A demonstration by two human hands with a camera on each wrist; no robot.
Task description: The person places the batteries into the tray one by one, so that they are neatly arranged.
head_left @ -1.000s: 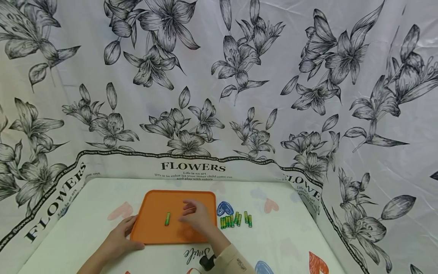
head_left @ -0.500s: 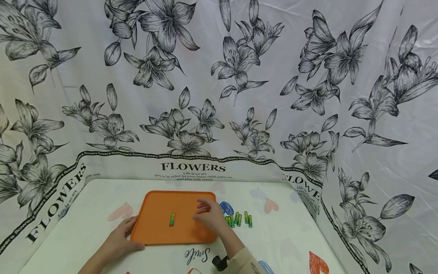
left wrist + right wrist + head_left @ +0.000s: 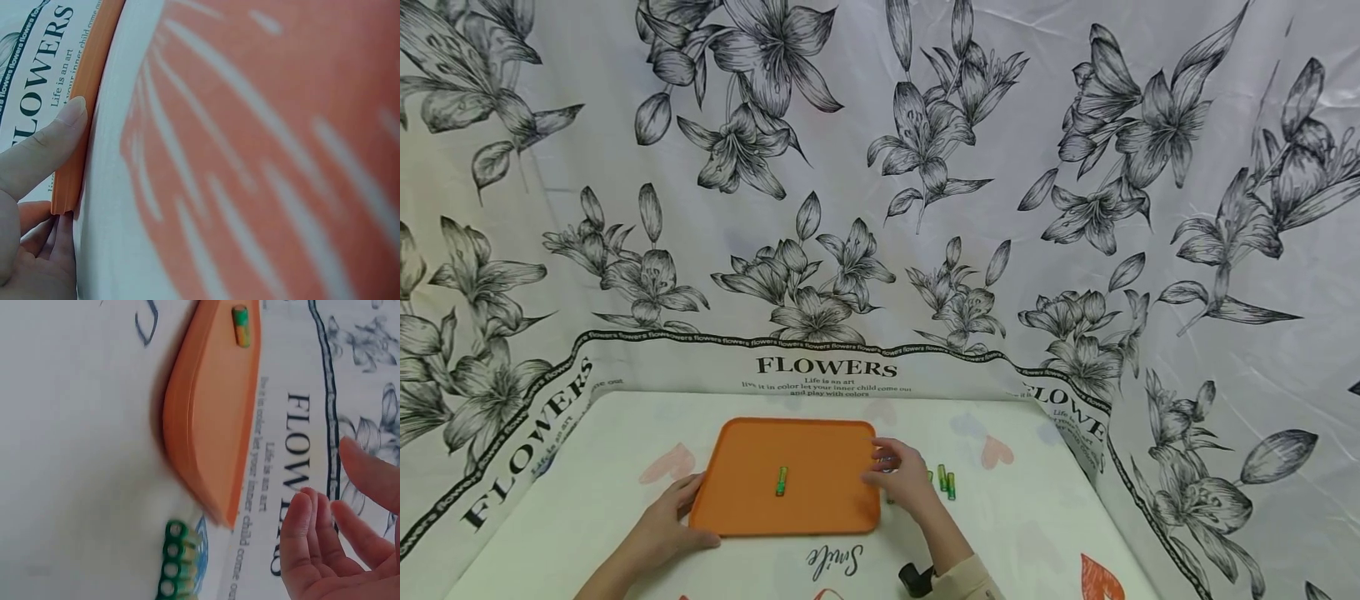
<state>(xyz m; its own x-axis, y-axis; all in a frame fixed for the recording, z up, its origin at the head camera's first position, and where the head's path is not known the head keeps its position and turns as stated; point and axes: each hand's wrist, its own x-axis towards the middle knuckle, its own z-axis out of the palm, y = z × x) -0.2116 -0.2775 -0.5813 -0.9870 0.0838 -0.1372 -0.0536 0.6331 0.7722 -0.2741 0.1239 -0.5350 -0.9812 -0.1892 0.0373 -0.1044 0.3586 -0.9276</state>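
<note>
An orange tray [image 3: 823,450] lies on the table, and one green-and-yellow battery [image 3: 782,482] rests near its middle. My left hand [image 3: 662,521] grips the tray's left edge near the front corner. In the left wrist view, the thumb [image 3: 53,137] lies along the rim, with the fingers at the corner. My right hand [image 3: 906,479] hovers at the tray's right edge, fingers loosely bent and apart, holding nothing. Several more batteries [image 3: 951,486] lie just right of the tray, partly hidden behind that hand. The right wrist view shows some batteries [image 3: 172,570] side by side in a row.
The white tablecloth [image 3: 1030,550] carries printed hearts and lettering. A floral curtain [image 3: 880,283] rises behind the table and along both sides. Near the right cuff a black object [image 3: 916,579] is partly visible.
My right hand has moved right, from over the tray to its right edge. The battery on the tray has shifted slightly right. My left hand stays on the tray.
</note>
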